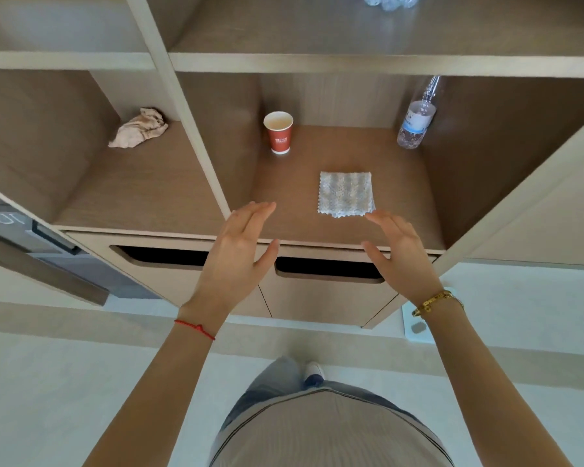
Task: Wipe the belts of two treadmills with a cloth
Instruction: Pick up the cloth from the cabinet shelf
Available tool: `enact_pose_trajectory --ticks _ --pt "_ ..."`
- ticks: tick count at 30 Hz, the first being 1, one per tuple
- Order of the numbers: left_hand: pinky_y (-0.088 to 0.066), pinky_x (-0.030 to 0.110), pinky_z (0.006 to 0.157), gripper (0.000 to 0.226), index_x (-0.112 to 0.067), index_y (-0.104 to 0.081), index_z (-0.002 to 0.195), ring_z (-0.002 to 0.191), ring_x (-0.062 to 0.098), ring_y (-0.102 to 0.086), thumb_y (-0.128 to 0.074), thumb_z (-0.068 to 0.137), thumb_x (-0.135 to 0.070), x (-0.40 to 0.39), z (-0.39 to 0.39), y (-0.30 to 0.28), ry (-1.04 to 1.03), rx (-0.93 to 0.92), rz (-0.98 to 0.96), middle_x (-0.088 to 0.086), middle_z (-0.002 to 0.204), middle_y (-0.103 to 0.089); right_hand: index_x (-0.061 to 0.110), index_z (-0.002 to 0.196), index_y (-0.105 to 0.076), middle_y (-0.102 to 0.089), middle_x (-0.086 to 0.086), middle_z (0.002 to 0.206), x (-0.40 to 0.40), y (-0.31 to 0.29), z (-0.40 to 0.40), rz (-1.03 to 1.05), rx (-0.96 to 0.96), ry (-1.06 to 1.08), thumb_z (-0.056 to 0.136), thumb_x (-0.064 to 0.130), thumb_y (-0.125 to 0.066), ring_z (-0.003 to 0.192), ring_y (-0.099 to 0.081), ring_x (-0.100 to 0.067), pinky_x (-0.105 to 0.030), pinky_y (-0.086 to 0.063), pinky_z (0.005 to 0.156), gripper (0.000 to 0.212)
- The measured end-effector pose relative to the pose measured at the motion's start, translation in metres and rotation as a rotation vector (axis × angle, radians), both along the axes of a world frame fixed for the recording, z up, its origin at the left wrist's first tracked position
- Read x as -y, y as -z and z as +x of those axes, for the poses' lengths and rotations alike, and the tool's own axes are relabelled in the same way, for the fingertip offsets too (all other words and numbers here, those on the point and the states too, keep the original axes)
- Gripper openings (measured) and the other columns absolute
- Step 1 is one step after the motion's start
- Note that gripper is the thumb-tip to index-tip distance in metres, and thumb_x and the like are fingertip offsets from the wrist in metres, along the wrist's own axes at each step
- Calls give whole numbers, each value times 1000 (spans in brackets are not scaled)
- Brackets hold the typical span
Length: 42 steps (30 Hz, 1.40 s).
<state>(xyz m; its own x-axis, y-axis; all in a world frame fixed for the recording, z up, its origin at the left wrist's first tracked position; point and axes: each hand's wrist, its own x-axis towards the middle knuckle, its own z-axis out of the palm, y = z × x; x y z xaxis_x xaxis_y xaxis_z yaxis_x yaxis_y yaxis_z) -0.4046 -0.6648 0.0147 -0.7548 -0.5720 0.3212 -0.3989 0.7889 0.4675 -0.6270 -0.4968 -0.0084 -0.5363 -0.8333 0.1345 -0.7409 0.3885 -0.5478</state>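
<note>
One square, waffle-textured grey cloth flat on wood-grain shelf; one red paper cup, one clear plastic bottle behind. Left hand, right hand empty, fingers spread.

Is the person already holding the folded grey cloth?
No, the folded grey cloth lies flat on the shelf, both hands open nearby.

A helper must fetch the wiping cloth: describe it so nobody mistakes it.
Find the wooden shelf unit and its wide compartment holding a red paper cup and a water bottle. The cloth lies flat near the front edge: folded square, pale grey, unlike the crumpled beige rag next door.
</note>
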Motion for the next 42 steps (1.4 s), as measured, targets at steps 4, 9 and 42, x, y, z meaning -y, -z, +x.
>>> enact_pose_trajectory --ticks 4,9,42 --pt "-25 40 121 47 -8 -50 141 137 24 -44 -59 96 -18 27 -36 22 -1 41 17 9 140 -53 16 137 -49 -50 -6 139 19 14 -19 42 10 47 94 22 -59 127 -44 -25 -45 -37 107 45" --pt "-27 43 120 48 -8 -48 143 138 24 -42 -55 98 -22 60 -73 56 4 132 53 10 142 -52 10 135 -50 -51 -10 136 52 24 -50 65 14 129 92 20 -60 118 -48 -31 -45 -40 101 45" --pt "-20 36 121 45 -17 -46 144 146 20 -23 -49 100 -28 85 -106 106 129 310 197 1 154 -37 9 100 -55 -55 2 79 104 66 -68 -261 708 514 86 16 -66 69 -52 -12 -24 -45 60 19"
